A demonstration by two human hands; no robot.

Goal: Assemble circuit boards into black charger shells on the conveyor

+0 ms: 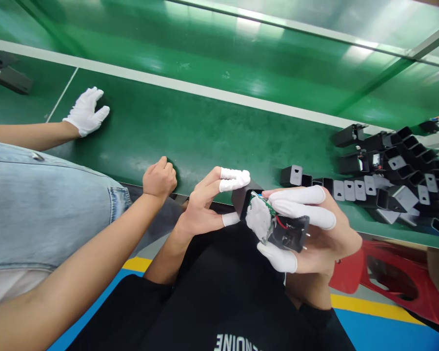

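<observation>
My left hand (214,200), with white finger cots on some fingers, grips a black rectangular plastic housing (239,202) from its far end. The housing's open mouth faces right. Between the cotted fingers and thumb of my right hand (307,224) is a small circuit board assembly (259,218), coated with white paste. It carries a red wire and a black end piece (289,233) with metal pins. The board's left end is right at the housing's mouth; how far it goes in, I cannot tell.
Several black housings (402,200), some with grey end faces, are piled at the right of the green bench (190,126). A co-worker's gloved hand (86,112) and bare fist (160,178) rest on the bench at left. Another black unit (10,78) lies far left; a red chair (388,273) stands at right.
</observation>
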